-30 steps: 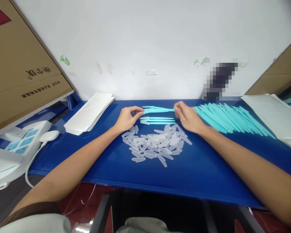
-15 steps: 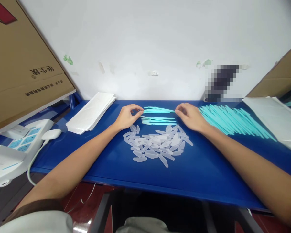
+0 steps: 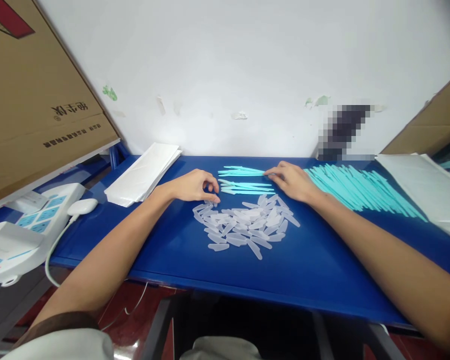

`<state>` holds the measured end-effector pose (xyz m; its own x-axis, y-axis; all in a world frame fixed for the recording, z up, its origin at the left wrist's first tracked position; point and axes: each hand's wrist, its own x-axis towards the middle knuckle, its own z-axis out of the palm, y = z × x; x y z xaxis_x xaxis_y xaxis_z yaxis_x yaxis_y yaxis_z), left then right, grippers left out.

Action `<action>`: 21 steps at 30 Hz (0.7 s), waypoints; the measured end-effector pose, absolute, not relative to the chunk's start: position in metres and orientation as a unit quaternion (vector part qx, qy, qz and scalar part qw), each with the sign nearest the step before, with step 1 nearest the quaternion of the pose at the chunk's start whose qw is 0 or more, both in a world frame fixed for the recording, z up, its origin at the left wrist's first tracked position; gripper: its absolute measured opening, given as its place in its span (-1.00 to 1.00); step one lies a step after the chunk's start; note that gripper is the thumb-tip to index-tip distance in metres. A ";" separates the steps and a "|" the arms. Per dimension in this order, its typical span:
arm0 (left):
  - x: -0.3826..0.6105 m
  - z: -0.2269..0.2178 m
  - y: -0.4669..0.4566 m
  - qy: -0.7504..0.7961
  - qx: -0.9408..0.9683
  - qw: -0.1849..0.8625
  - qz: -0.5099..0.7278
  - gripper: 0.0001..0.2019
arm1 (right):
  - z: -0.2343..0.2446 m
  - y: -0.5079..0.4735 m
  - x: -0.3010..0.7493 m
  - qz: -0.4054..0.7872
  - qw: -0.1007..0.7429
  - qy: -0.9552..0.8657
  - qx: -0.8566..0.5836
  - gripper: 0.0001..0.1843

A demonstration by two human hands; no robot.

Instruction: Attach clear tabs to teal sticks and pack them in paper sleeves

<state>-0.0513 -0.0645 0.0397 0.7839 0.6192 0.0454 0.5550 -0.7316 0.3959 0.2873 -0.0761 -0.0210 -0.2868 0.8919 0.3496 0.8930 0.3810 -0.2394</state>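
My left hand (image 3: 200,186) is by the left ends of two small rows of slim turquoise sticks that look like eyebrow razors. Its fingers are curled but apart from the thumb, just over the edge of the frosted blade caps (image 3: 243,220). Nothing shows between them. On the upper row of razors (image 3: 240,171), my right hand (image 3: 290,181) has its fingertips closed at the right end. The lower row of razors (image 3: 247,188) lies flat, parallel to it, with paler tips to the left. The caps are in a loose heap below both rows.
A large pile of turquoise razors (image 3: 363,190) lies right of my right hand, beside plastic bags (image 3: 422,185). White bags (image 3: 142,175) lie left. A power strip (image 3: 41,220) with a cable and a cardboard box (image 3: 41,90) stand far left. A white wall (image 3: 225,65) bounds the blue table (image 3: 296,275).
My left hand has let go of the upper row's left end and moved toward me, its fingers parting. My right hand has shifted slightly left along the row's right end.
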 end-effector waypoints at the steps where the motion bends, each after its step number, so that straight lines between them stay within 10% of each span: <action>1: -0.051 0.038 -0.064 0.317 0.926 0.184 0.088 -0.70 | -0.020 -0.076 0.286 -0.003 0.216 -0.804 -0.554 -0.60; 21: -0.062 0.028 -0.046 0.327 0.919 0.173 0.134 -0.80 | -0.016 -0.073 0.275 0.019 0.215 -0.799 -0.561 -0.69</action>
